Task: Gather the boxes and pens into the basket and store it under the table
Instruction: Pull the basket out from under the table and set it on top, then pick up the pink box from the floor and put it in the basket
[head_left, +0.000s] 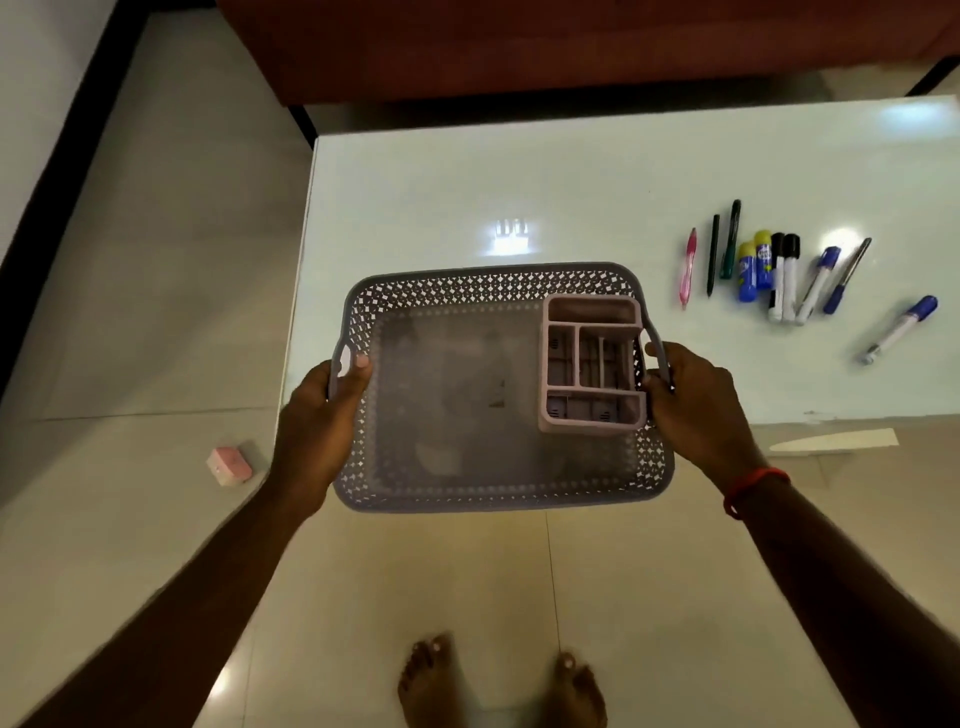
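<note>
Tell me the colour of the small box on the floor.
Pink box, seen in the head view.

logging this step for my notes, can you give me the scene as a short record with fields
left hand: grips the left handle of the basket
right hand: grips the basket's right handle
basket contents: pink divided organizer at the right side, compartments look empty
basket position: held over the near edge of the table
on table: pens and markers in a loose row at the right, none in the basket yet
on floor: small pink box left of the table
</note>
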